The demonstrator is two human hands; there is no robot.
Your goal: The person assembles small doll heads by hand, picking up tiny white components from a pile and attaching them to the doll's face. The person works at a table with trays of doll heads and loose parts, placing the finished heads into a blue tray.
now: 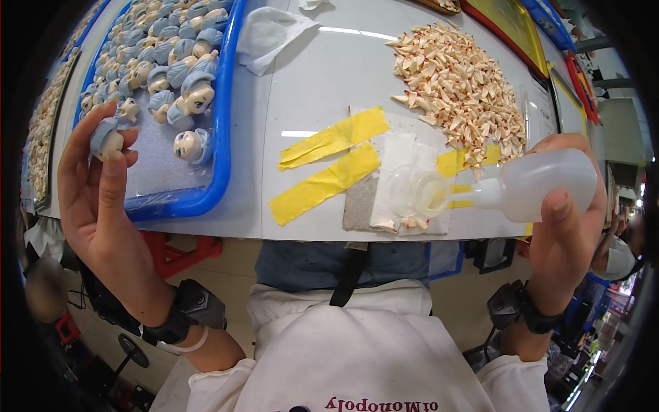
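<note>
At the left, my left hand [103, 206] pinches a small doll figure [108, 139] with a grey-blue cap between thumb and fingers, over the near-left side of the blue tray [224, 117]. Many similar doll figures [161, 44] lie in the tray. My right hand [573, 230] is wrapped round a translucent white squeeze bottle [549, 180], tilted on its side. Its nozzle points left at a small clear plastic cup [410, 193]. Whether the nozzle touches the cup, I cannot tell. The cup stands on a white pad [398, 152] over a grey board [357, 206].
Behind the pad spreads a pile of small cream pieces with red ends [460, 86]. Yellow tape strips [326, 182] cross the board's left edge. A crumpled white tissue [271, 38] lies beside the tray. Below the table's front edge is a red stool [180, 255].
</note>
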